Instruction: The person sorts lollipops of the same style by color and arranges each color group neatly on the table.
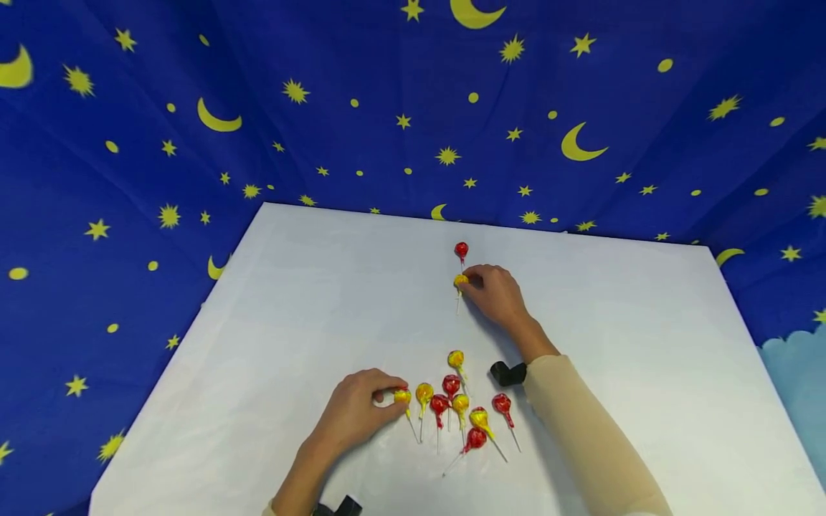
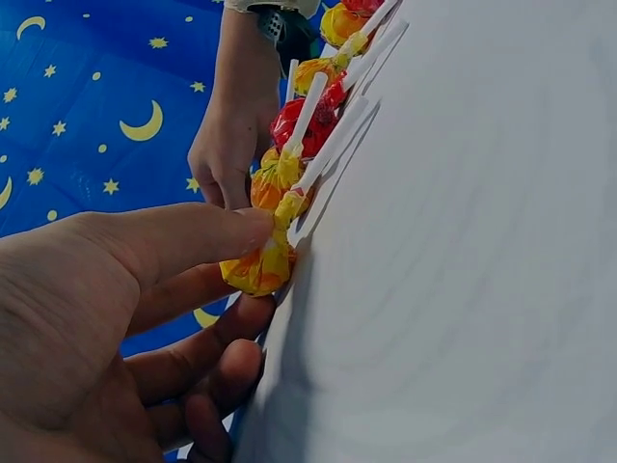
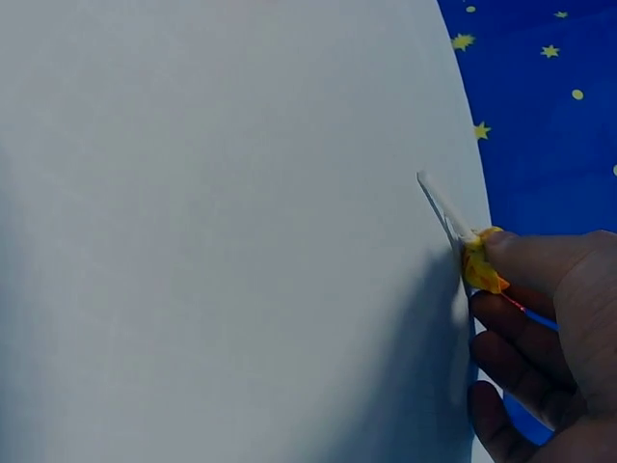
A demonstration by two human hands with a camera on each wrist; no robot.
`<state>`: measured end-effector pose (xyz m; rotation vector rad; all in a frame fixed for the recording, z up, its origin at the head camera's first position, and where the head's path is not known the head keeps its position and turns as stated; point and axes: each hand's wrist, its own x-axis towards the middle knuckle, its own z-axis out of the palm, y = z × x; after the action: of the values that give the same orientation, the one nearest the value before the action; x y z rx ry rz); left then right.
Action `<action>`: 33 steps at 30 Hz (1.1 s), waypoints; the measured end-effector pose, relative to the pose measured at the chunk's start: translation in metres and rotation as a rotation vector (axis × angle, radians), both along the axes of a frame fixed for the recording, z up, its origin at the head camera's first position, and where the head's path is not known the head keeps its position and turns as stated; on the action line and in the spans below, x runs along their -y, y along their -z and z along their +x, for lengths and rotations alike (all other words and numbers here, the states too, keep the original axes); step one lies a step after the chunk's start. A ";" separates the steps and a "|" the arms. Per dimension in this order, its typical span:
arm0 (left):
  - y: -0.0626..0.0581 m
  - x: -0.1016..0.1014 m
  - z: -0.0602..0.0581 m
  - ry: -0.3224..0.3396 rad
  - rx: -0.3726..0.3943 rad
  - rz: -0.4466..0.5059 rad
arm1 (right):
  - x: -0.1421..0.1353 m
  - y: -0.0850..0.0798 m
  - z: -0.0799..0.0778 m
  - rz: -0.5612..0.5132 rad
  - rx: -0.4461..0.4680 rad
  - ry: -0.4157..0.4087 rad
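Observation:
My left hand [image 1: 357, 405] pinches a yellow lollipop [image 1: 403, 396] by its wrapped head, at the left end of a loose group on the table. In the left wrist view the thumb lies over that lollipop [image 2: 260, 265], its white stick slanting up and right. Farther back, my right hand [image 1: 495, 290] pinches another yellow lollipop [image 1: 460, 281] by the head, stick toward me. Directly beyond it lies a red lollipop [image 1: 461, 249]. In the right wrist view the yellow wrapper [image 3: 482, 270] shows between thumb and fingers.
Several red and yellow lollipops lie between the hands, among them a yellow one [image 1: 456, 357] at the back and a red one [image 1: 502, 403] at the right. The white table [image 1: 323, 287] meets a blue curtain [image 1: 361, 129] with stars and moons along its far edge.

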<state>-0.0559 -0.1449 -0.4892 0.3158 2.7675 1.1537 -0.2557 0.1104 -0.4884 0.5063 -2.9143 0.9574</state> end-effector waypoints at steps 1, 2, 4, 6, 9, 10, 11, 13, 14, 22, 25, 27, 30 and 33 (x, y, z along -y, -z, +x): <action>0.000 0.000 0.001 -0.001 0.002 -0.001 | 0.001 0.001 0.001 0.002 0.006 -0.002; 0.000 0.001 0.001 -0.002 0.002 0.003 | 0.001 0.001 0.001 0.003 0.007 -0.001; 0.000 0.001 0.001 -0.001 -0.004 0.005 | 0.002 0.001 0.002 0.001 0.004 0.006; 0.000 0.001 0.001 -0.001 -0.010 0.010 | 0.003 0.001 0.002 -0.007 0.002 0.015; 0.001 0.001 0.002 -0.008 -0.017 0.014 | 0.002 0.001 0.001 -0.020 0.011 0.019; 0.001 0.000 0.001 -0.010 -0.018 0.014 | 0.002 0.000 0.001 -0.022 0.017 0.021; 0.001 0.000 0.001 -0.011 -0.018 0.013 | 0.001 -0.001 0.002 -0.025 0.022 0.022; 0.001 0.000 0.001 -0.013 -0.022 0.007 | 0.000 -0.002 0.003 -0.030 0.033 0.020; 0.002 0.000 0.001 -0.014 -0.023 0.005 | 0.000 -0.002 0.003 -0.032 0.037 0.020; 0.001 0.000 0.002 -0.018 -0.018 -0.014 | -0.009 -0.006 0.013 -0.050 0.035 0.022; 0.001 0.000 0.002 -0.017 -0.022 -0.016 | -0.012 -0.011 0.020 -0.067 0.030 0.015; 0.001 0.000 0.002 -0.019 -0.025 -0.018 | -0.015 -0.014 0.024 -0.082 0.025 0.002; 0.001 0.000 0.002 -0.021 -0.028 -0.016 | -0.019 -0.017 0.032 -0.100 0.016 -0.013; 0.002 0.000 0.002 -0.014 -0.025 -0.012 | -0.023 -0.017 0.040 -0.100 -0.004 -0.019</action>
<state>-0.0535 -0.1449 -0.4907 0.3119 2.8018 1.1438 -0.2154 0.1334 -0.4711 0.5306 -2.8450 1.0971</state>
